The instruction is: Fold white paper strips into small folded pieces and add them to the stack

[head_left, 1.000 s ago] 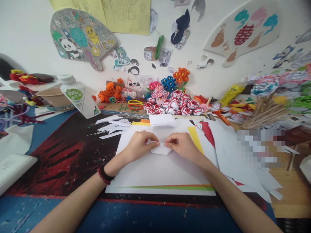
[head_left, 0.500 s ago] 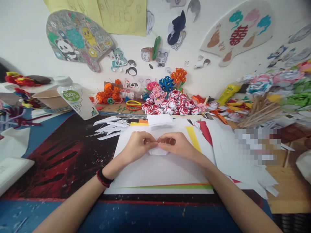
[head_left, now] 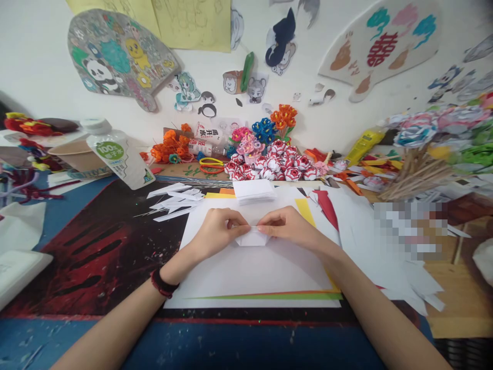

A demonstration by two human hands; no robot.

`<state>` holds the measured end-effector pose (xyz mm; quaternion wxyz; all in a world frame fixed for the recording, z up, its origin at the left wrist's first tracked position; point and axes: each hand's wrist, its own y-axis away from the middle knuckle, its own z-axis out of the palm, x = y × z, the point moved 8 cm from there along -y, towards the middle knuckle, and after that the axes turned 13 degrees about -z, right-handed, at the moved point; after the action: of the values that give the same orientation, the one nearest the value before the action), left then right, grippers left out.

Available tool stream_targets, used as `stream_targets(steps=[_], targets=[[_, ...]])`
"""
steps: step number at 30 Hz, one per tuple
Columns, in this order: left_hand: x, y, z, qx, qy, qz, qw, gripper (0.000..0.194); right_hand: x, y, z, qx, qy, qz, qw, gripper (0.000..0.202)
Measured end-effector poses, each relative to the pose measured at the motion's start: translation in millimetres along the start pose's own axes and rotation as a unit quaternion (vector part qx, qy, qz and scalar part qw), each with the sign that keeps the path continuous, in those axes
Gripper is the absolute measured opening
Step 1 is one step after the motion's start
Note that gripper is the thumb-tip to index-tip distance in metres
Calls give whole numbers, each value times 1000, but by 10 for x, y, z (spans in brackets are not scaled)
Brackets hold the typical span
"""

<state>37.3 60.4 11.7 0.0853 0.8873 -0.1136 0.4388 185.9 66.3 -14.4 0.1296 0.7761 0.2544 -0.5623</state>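
Note:
A small piece of folded white paper [head_left: 252,238] lies over the large white sheets [head_left: 246,280] in the middle of the table. My left hand [head_left: 221,228] pinches its upper left edge between thumb and fingers. At the upper right edge, my right hand [head_left: 287,226] has its thumb and fingertips closed on the same paper. The lower edge of the folded paper faces me, and its slanted sides partly show beneath my fingers. Just beyond my hands rests a stack of small white papers [head_left: 254,191].
White paper strips [head_left: 175,200] lie on the dark mat [head_left: 115,257] to the left. A white bottle [head_left: 117,154] stands tilted behind them. Red-and-white paper flowers [head_left: 277,167] line the back. A red rolled paper [head_left: 325,208] and loose sheets lie to the right, near wooden sticks [head_left: 408,177].
My right hand has slid a little to the right along the paper's upper edge, so the hands are farther apart. More of the folded paper shows. My left hand is nearly still.

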Motion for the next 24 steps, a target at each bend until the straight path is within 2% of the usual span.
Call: stream_targets(steps=[7, 12, 16, 20, 24], targets=[[38, 24, 92, -35, -46, 17, 998, 16, 3, 8, -15, 6, 0, -4, 1000, 22], [-18, 10, 39, -22, 23, -3, 999, 20, 39, 46, -24, 18, -75, 32, 997, 36], [-8, 12, 40, -45, 37, -22, 998, 23, 36, 36, -45, 24, -67, 24, 997, 31], [68, 56, 94, -74, 33, -6, 997, 24, 5, 29, -4, -7, -68, 11, 998, 30], [-9, 59, 138, -68, 76, -41, 994, 28, -19, 37, 18, -16, -76, 7, 997, 30]])
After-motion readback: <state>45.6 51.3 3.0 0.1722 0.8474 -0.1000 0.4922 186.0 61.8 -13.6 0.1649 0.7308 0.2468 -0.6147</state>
